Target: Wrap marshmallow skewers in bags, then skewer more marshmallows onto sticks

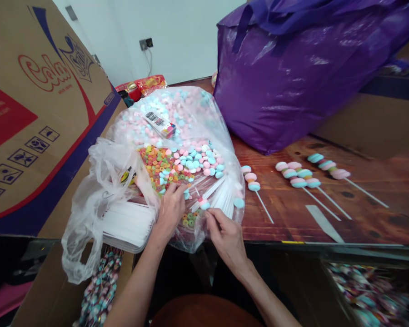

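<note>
Currently, a candy-tipped stick (205,205) is pinched by fingers of the right hand (227,237). The left hand (171,208) is curled among bagged candies (191,160); its grasp cannot be told.

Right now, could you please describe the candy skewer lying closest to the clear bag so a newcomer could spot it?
Below the big purple plastic bag, several white-stick skewers of pastel candies lie on the brown wooden table. The skewer meant is the leftmost, beside the clear plastic bag of loose candies. Only it lies next to that bag; the others rest farther right.
</note>
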`<state>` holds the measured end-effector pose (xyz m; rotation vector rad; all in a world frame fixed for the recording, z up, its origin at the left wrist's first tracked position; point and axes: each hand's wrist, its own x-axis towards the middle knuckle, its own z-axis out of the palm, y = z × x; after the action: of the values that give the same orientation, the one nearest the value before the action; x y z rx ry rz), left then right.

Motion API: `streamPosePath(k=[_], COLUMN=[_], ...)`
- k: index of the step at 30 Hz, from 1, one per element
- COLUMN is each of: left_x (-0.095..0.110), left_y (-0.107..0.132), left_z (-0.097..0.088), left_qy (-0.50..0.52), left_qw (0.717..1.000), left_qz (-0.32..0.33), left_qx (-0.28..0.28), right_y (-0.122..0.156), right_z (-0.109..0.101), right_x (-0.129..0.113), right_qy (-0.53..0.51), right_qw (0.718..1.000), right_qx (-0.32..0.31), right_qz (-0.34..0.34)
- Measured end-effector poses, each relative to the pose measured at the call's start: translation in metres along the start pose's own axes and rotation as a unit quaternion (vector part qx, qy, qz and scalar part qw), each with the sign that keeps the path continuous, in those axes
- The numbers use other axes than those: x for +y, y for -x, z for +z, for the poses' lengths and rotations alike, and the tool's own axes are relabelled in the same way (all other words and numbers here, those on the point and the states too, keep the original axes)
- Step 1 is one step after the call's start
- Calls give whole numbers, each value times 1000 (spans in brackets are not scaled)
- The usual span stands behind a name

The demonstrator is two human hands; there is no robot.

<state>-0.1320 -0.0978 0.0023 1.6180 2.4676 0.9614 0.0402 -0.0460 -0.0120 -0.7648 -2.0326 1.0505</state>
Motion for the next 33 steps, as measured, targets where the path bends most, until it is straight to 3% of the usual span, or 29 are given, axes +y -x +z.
streamPosePath(k=[6,12,17,20,23,27,29,33], left_x=[-3,2,0,-2,-1,3,4,0], left_y=[10,10,7,5,4,5,6,9], left_z=[-3,0,6,8,7,4,3,7], left_qy=[41,18,26,82,257,474,498,484], left_qw=[999,1000,998,992,954,855,840,849], left_qz=[6,16,-52,-86,-143,-210,-209,-200], left_qx=[-14,-19,23,49,46,34,48,74], right_y=[0,1,1,0,-1,-3,-3,-5], right_z=[1,2,1,0,-2,-4,-4,-3], right_x=[1,2,1,1,1,-1,-2,-6], right_qy=[4,1,-4,-9,-23,-62,-72,-62], right_qw=[1000,1000,1000,1000,999,996,995,995], right_qx=[1,3,0,-3,-19,-58,-69,-74], right_qz=[3,6,7,11,13,21,25,25])
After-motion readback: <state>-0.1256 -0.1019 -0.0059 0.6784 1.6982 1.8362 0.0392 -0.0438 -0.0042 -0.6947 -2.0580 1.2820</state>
